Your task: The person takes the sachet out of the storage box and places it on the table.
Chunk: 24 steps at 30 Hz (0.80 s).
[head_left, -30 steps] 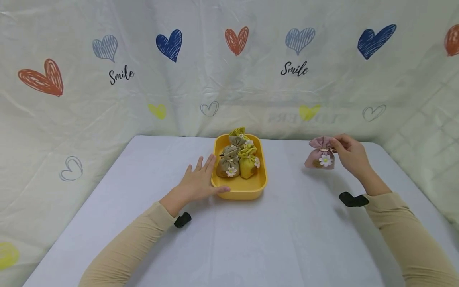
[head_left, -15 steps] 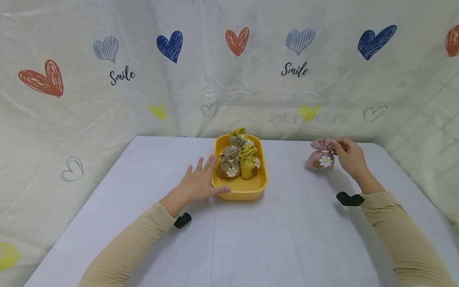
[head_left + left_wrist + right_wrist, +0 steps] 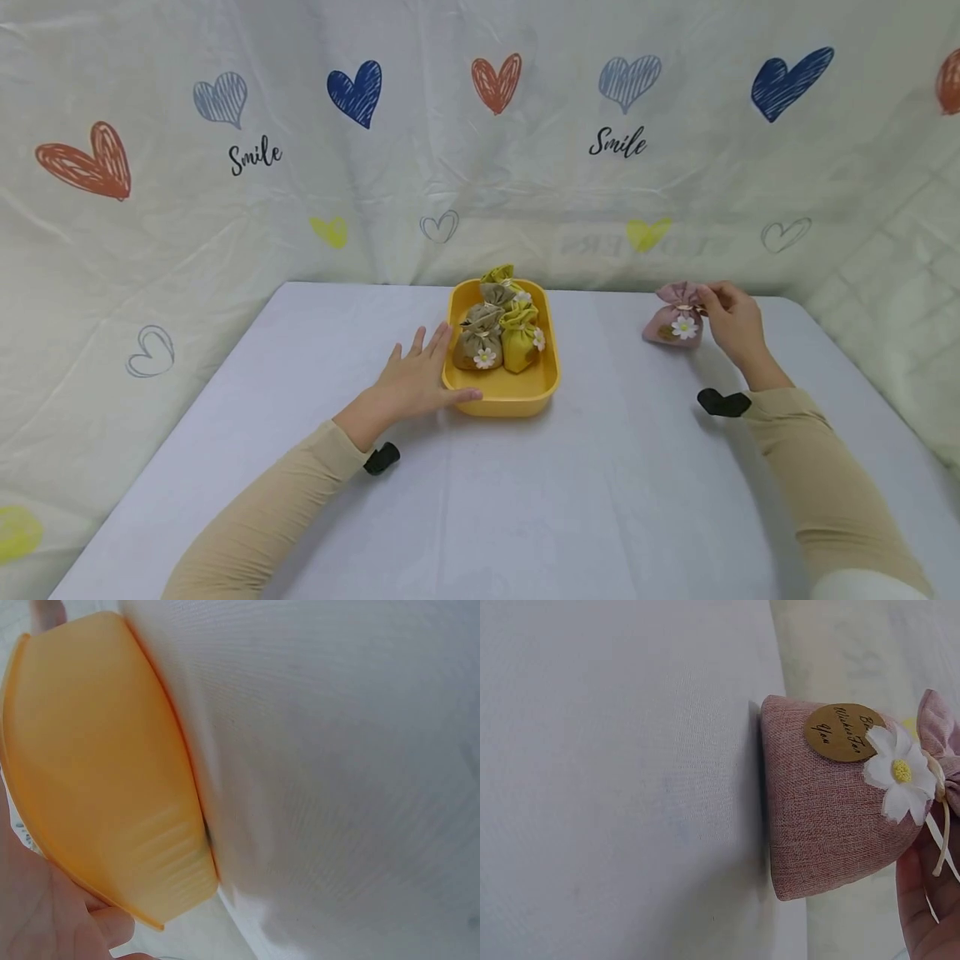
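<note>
In the head view my left hand (image 3: 412, 385) lies with spread, straight fingers against the left rim of a yellow plastic basket (image 3: 513, 408). The left wrist view shows the basket's side wall (image 3: 105, 765) standing on the cloth. Inside it sit two yellow drawstring pouches (image 3: 519, 348) and two grey-brown ones (image 3: 478, 343), partly overlapping. Far to the right, my right hand (image 3: 738, 329) pinches a pink drawstring pouch (image 3: 673, 327) at its tied neck. A white daisy (image 3: 901, 772) and a round brown tag (image 3: 841, 733) decorate this pouch; its base is right at the tablecloth.
A white cloth (image 3: 510, 508) covers the table, whose far edge meets a hanging backdrop (image 3: 525, 183) printed with hearts. Both forearms reach in from the front, each with a black wrist camera, left (image 3: 382, 458) and right (image 3: 723, 403).
The pink pouch has come down from just above the cloth and shifted slightly right, still pinched by my right hand. My right forearm has swung inward. My left hand and the basket stay put.
</note>
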Tool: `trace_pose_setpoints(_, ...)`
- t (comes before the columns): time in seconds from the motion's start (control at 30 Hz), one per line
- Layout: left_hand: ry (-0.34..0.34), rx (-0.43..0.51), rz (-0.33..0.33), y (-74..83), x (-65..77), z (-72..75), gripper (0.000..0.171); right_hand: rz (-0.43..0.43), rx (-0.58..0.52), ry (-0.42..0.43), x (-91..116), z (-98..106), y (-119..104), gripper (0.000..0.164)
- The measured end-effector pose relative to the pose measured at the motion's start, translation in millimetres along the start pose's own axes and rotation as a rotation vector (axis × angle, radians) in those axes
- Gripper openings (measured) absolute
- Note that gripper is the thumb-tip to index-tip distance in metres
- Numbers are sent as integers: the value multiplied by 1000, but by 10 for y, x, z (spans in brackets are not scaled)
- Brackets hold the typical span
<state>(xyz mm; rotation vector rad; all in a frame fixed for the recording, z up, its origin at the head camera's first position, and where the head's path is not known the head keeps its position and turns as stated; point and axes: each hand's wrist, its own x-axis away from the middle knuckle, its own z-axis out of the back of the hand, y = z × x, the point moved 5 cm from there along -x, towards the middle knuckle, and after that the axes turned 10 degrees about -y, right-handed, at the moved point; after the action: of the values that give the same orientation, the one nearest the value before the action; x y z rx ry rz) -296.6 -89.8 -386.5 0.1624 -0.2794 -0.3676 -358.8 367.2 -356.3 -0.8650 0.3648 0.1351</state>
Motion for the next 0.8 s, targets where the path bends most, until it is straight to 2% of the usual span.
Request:
trace_pose_setpoints(0.43,-10,-7,7,-8,-15,-14,116,-36,-133,55,-49,-93,145,36)
trace_pose_setpoints(0.57,-8,-2,4,-4,-15,-12,115,-55,-124,65,-40,-92,157,37)
trace_pose_setpoints(0.8,-2,-17,-3,-1,-8,-8,115,-142,-7,20,-9,-88,131,47)
